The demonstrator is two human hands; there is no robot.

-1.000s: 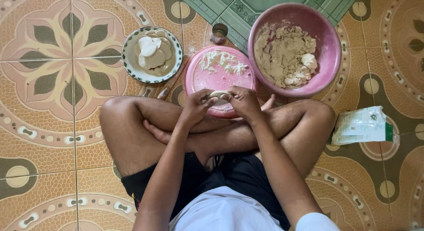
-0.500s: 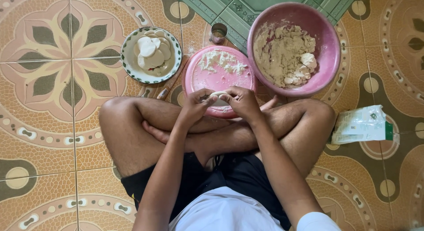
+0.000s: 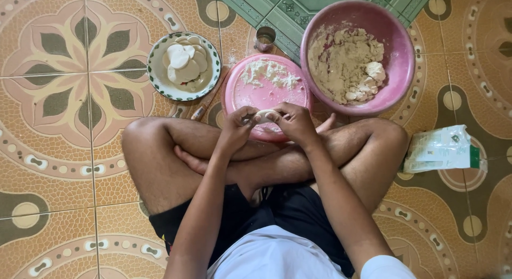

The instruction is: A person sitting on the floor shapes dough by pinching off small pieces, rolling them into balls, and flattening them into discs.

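I sit cross-legged on a patterned tile floor. My left hand (image 3: 237,130) and my right hand (image 3: 294,122) meet over the near rim of a round pink board (image 3: 242,95), and both pinch one small pale piece of dough (image 3: 265,116) between the fingertips. Loose flour (image 3: 269,72) lies on the far part of the board. A large pink bowl (image 3: 397,36) at the upper right holds crumbly beige dough (image 3: 341,58). A green-rimmed plate (image 3: 154,71) at the upper left carries a stack of flat dough discs (image 3: 185,63).
A small metal cup (image 3: 265,38) stands beyond the board. A thin rolling pin (image 3: 209,100) lies between plate and board. A white and green bag (image 3: 440,149) lies on the floor by my right knee. My crossed legs fill the middle.
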